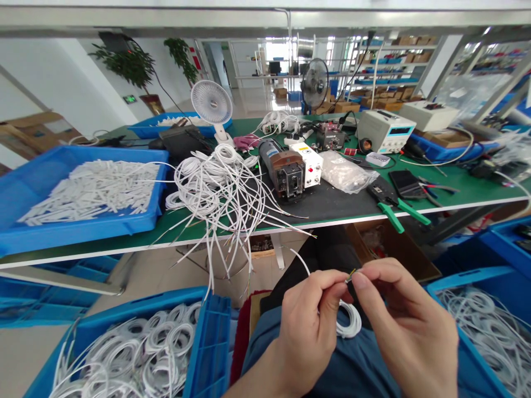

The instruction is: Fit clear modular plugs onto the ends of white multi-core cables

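- White cable (352,327), coiled, near, right of centre; its thin wires (352,273) lie between both hands.
- Left grip (307,318) and right grip (409,323): thumb and finger pinched closed on those wires.
- Farther, on the green surface (470,193): white box (312,167), yellow label (306,148), print unreadable.
- Far left: green sign (129,99), illegible.

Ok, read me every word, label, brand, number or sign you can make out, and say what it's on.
No text reads clearly. Too small or blurred:
Green sign left of the plant pot.
Yellow label on the white box.
Label on the brown-and-gray machine.
Markings on the dark box with a knob.
Blue display on the gray box: no digits legible.
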`<state>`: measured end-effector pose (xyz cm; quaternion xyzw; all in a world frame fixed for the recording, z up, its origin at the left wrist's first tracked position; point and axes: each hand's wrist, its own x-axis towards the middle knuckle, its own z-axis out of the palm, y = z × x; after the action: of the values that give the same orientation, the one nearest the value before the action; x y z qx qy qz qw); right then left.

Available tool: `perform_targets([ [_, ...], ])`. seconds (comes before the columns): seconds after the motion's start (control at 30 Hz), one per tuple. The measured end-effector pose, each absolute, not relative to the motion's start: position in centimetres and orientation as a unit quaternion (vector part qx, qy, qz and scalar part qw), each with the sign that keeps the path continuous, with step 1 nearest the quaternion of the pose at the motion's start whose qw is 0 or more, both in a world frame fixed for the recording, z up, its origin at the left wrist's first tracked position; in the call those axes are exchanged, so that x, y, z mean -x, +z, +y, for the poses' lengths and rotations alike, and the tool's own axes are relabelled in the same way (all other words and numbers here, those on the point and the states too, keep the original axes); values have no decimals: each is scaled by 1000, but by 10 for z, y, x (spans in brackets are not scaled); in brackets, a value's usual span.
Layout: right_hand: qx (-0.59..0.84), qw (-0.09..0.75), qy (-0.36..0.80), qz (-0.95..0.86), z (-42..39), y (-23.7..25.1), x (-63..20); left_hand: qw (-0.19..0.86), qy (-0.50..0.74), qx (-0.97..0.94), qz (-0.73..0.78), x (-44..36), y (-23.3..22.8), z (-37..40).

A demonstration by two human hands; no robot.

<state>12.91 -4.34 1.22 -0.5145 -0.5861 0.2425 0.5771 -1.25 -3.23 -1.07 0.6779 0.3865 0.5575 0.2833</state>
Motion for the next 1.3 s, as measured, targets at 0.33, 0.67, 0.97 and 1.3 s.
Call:
perform_targets([
  [0.33,497,595,214,-594,-49,7,-125,317,554,-652,410,12,-15,-34],
  [0.67,456,573,101,-673,-56,3,-127,362,534,-632,430,15,-21,-39],
  [0.97,480,572,342,-571,-42,11,-144,385,535,-640,394,16,-19,-37],
  [1.3,486,581,337,-558,-41,17,-140,399,531,-639,388,16,-19,-38],
])
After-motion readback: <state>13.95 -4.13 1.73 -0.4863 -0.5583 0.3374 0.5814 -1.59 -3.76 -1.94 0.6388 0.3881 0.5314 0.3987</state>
